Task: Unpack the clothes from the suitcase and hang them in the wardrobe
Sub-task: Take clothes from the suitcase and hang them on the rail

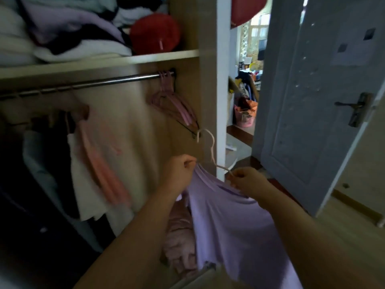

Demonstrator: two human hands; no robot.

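Observation:
A lilac shirt (233,222) hangs between my hands in front of the open wardrobe. My left hand (179,170) pinches its collar at the left. My right hand (248,180) grips the collar together with the base of a pale hanger (210,149), whose hook points up and left. The metal rail (87,83) runs across the wardrobe above; several empty pink hangers (175,103) bunch at its right end. White, pink and dark garments (91,163) hang on the rail at the left. The suitcase is out of view.
Folded clothes (62,28) and a red round cushion (155,34) fill the shelf above the rail. A pink bundle of cloth (179,236) lies low inside the wardrobe. The wardrobe's side panel (221,80) stands right of the hangers. A grey door (312,90) stands open at the right.

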